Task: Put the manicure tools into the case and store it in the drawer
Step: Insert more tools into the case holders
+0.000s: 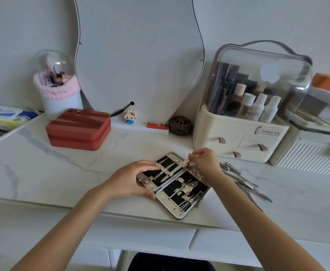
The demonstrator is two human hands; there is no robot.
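The open, silver-textured manicure case with a black lining (176, 184) lies flat near the front edge of the white marble-patterned vanity top (62, 173), its 2 halves spread like a book. The left hand (130, 179) grasps the case's far-left half, thumb curled at the near edge and fingers laid over the elastic loops, steadying it. The right hand (203, 160) pinches a slim steel tool (181, 166) by its upper end and angles it down toward a loop in the far half. A loose pile of steel clippers and nippers (240, 178) lies just beside the case on the right, not yet packed.

These tools look stiff, smooth and probably slippery, with sharp tips, so a grip on the handle end seems wisest. The case looks light and hinged, likely to flop; holding both halves closed would suit carrying it to the drawer (140, 236) below.
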